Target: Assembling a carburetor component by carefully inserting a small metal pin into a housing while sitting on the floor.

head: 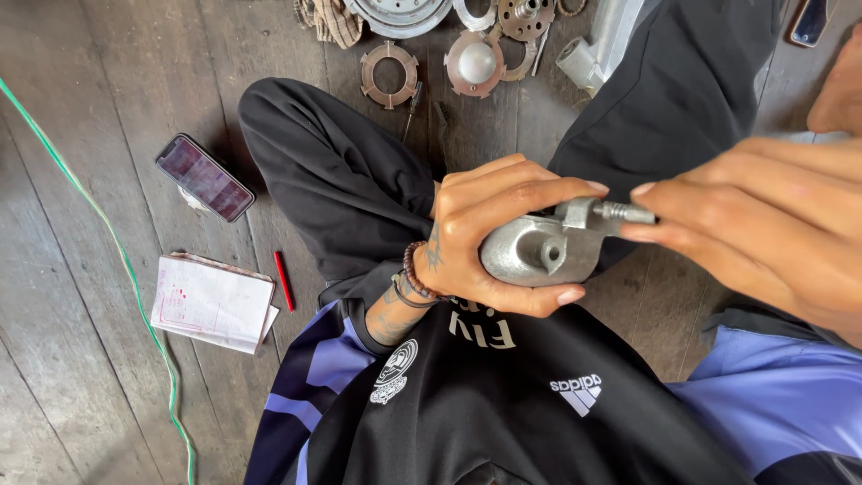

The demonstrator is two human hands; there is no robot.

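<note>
My left hand [489,229] is wrapped around a grey cast-metal part [534,254] with a round hole in its side, held over my lap. A threaded bolt [620,213] sticks out of the part's top right. The fingertips of my right hand [754,224] pinch the end of that bolt. A beaded bracelet sits on my left wrist. I sit cross-legged on a dark wooden floor in black trousers.
A phone [205,177] lies on the floor at left, with a notepad [213,302] and a red pen [284,279] below it. A green cable [117,260] runs down the left. Metal discs and rings [388,74] and a grey pipe piece [593,49] lie along the top.
</note>
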